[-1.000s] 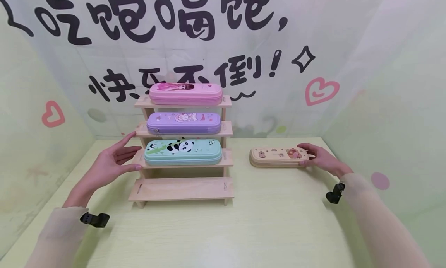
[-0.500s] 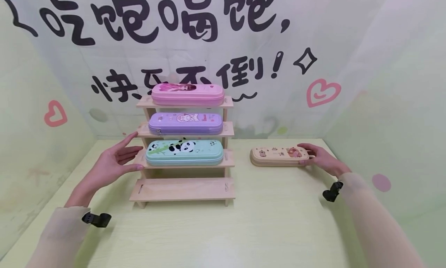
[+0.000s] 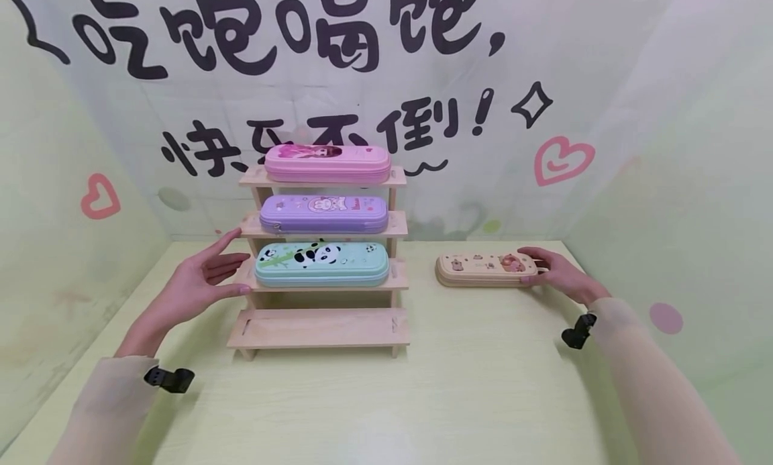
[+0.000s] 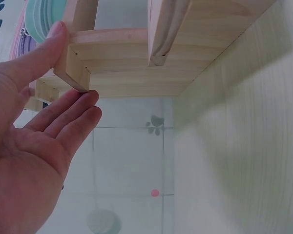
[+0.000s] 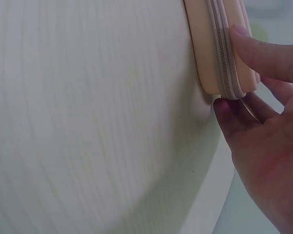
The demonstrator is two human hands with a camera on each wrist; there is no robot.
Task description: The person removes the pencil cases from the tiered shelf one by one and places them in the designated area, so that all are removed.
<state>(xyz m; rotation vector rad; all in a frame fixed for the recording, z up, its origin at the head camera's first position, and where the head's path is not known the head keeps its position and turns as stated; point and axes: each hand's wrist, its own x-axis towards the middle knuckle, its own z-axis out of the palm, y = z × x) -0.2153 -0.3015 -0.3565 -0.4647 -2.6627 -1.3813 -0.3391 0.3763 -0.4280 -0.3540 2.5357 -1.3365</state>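
pale green tabletop (image 3: 483, 398); left hand (image 3: 196, 287) open, steadying wooden tiered rack (image 3: 320, 327); right hand (image 3: 558, 274) seemingly pinching beige pencil case (image 3: 480, 270) end to lift.

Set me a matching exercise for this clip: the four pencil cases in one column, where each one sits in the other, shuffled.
Things:
1. pink case
2. purple case
3. panda case
4. beige case

Places:
A. on the table, right hand at its end
B. top shelf of the wooden rack
C. third shelf down
D. second shelf down

Pairs: 1-B, 2-D, 3-C, 4-A
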